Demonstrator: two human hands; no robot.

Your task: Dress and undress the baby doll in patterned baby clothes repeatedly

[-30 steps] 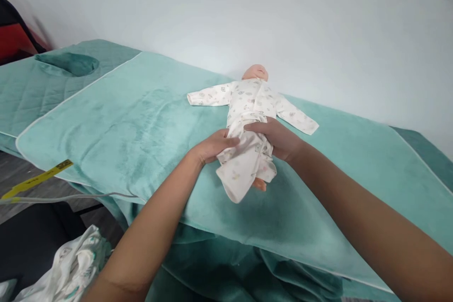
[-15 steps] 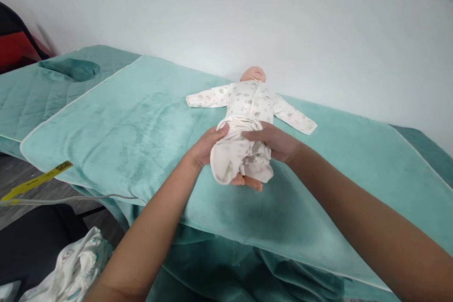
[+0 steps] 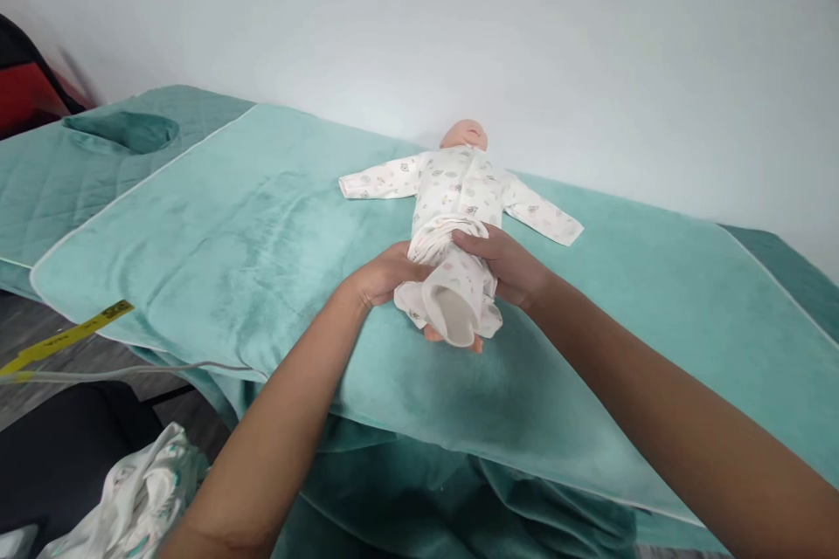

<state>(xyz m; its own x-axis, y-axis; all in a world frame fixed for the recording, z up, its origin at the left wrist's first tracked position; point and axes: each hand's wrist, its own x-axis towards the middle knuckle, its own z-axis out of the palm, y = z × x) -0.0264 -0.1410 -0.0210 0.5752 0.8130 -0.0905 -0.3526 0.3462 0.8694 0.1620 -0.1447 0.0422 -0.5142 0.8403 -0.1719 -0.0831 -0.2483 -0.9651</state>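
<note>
A white wall (image 3: 328, 26) fills the view at twelve o'clock. Below it, a smooth green cover (image 3: 622, 306) spreads over a bed, reaching from nine o'clock round to four. A black seat (image 3: 72, 428) stands at eight o'clock, bearing a heap of white cloth (image 3: 141, 489) with greenish print. On the cover, about the centre of the view, a doll (image 3: 459, 196) lies on its back, head toward twelve and sleeves stretched to nine and four. Its white top (image 3: 449, 183) carries small printed figures. White printed trousers (image 3: 452, 266) are bunched round its lower body, one leg end gaping toward six, with parts of the feet (image 3: 433, 334) showing beneath. The left hand (image 3: 386, 273), at the trousers' nine o'clock, and the right hand (image 3: 511, 262), at their three, both grip the gathered fabric, thumbs on top. At ten o'clock, an oval opening (image 3: 128, 131) in the quilted end shows green lining inside. Between eight and nine, a yellow label (image 3: 65, 336) hangs by a pale cable (image 3: 150, 369); its lettering is too blurred to read.
</note>
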